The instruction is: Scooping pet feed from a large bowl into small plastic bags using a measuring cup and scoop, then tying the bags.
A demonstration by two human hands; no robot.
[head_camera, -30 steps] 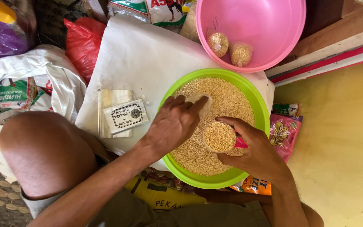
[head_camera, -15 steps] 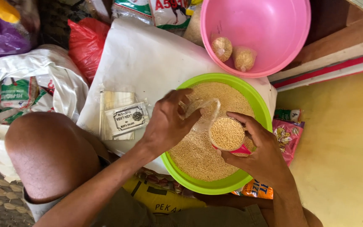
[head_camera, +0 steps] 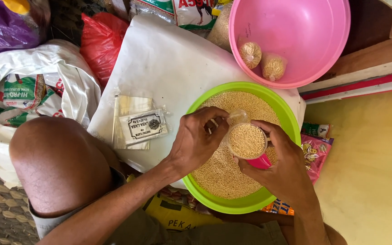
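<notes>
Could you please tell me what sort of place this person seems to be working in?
Probably a small shop or home corner for repacking grain: a green bowl of loose grain, filled little bags in a pink bowl, a stack of empty clear bags, and feed sacks around.

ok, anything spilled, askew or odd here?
Nothing stands out. The grain sits inside the green bowl, with none seen on the white sheet. The right hand holds a full pink cup over it; the left hand pinches a clear bag.
</notes>
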